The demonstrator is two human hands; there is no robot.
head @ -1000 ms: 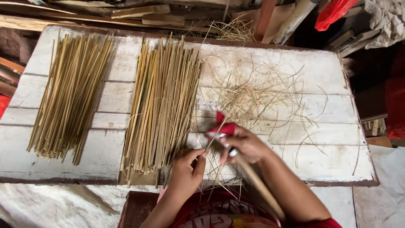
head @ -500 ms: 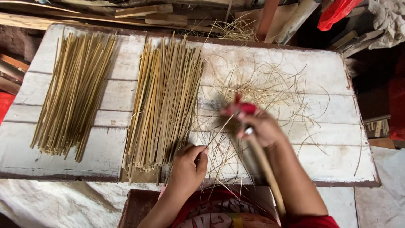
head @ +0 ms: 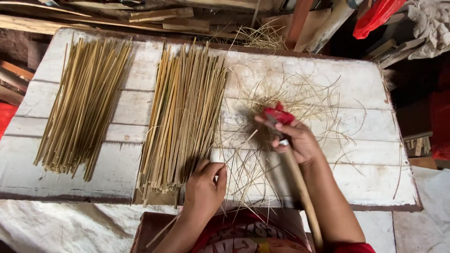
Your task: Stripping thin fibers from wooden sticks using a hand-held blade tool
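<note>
My right hand (head: 294, 139) grips a knife with a long wooden handle (head: 300, 187); red cloth (head: 277, 114) is wrapped around a finger beside the blade. It hovers over a heap of thin bamboo shavings (head: 286, 105) on the white plank table (head: 361, 84). My left hand (head: 206, 183) pinches a thin bamboo stick (head: 236, 151) at the table's near edge, next to the middle bundle of split bamboo sticks (head: 183, 112). A second bundle of bamboo sticks (head: 82, 105) lies at the left.
Wooden boards and scrap timber (head: 159, 14) are stacked behind the table. A red plastic bag (head: 372, 14) and crumpled cloth (head: 431, 23) sit at the back right. White sheeting (head: 56, 225) covers the floor in front.
My right hand with the knife has slid away from my body along the thin stick, from near my left hand to over the shavings. My left hand has stayed at the table's edge.
</note>
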